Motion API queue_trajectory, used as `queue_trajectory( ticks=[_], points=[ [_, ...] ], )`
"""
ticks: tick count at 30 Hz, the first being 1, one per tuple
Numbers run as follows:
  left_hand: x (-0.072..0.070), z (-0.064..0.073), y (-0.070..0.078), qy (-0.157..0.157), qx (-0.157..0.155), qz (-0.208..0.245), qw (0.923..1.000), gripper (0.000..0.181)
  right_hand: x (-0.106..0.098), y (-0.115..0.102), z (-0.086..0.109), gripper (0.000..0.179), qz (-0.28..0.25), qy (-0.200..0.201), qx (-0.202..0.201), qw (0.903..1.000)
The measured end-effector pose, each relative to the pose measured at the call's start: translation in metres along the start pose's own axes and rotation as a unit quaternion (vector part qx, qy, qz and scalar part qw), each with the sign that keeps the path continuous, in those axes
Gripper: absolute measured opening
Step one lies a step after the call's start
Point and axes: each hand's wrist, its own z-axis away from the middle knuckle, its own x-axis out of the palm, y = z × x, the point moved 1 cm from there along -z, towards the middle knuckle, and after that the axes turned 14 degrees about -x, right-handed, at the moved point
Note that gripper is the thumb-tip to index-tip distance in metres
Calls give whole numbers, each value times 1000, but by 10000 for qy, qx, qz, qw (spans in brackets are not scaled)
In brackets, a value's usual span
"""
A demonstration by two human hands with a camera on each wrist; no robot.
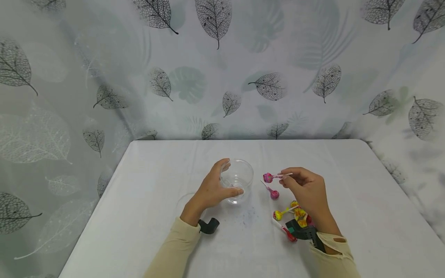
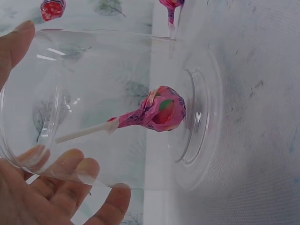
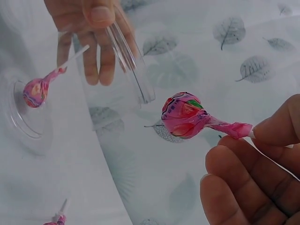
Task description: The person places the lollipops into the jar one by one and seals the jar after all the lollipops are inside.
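My left hand (image 1: 213, 187) grips a clear plastic cup (image 1: 240, 170) by its side, thumb on the near wall and fingers on the far wall. Inside the cup, both wrist views show a pink-wrapped lollipop (image 2: 161, 110), its ball near the base and its white stick toward the rim. To the right of the cup, my right hand (image 1: 307, 189) pinches another pink lollipop (image 3: 185, 115) by its stick, the ball pointing toward the cup. Between the hands a third pink lollipop (image 1: 274, 194) lies on the table.
Yellow-wrapped lollipops (image 1: 278, 215) and a red one (image 1: 289, 235) lie in a pile, partly hidden by the right wrist. A clear round lid (image 1: 180, 200) lies under the left forearm. The white table (image 1: 156, 166) meets a leaf-patterned curtain (image 1: 187, 116) behind.
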Motion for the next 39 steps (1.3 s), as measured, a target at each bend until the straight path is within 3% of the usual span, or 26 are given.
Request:
queue_trajectory(
  ticks=[24, 39],
  points=[
    [2, -1, -5, 72, -4, 109, 9999, 106, 10, -9, -2, 11, -89, 244, -109, 9996],
    [4, -3, -6, 75, -35, 134, 9999, 105, 29, -15, -13, 12, -538, 230, -601, 9965]
  ],
)
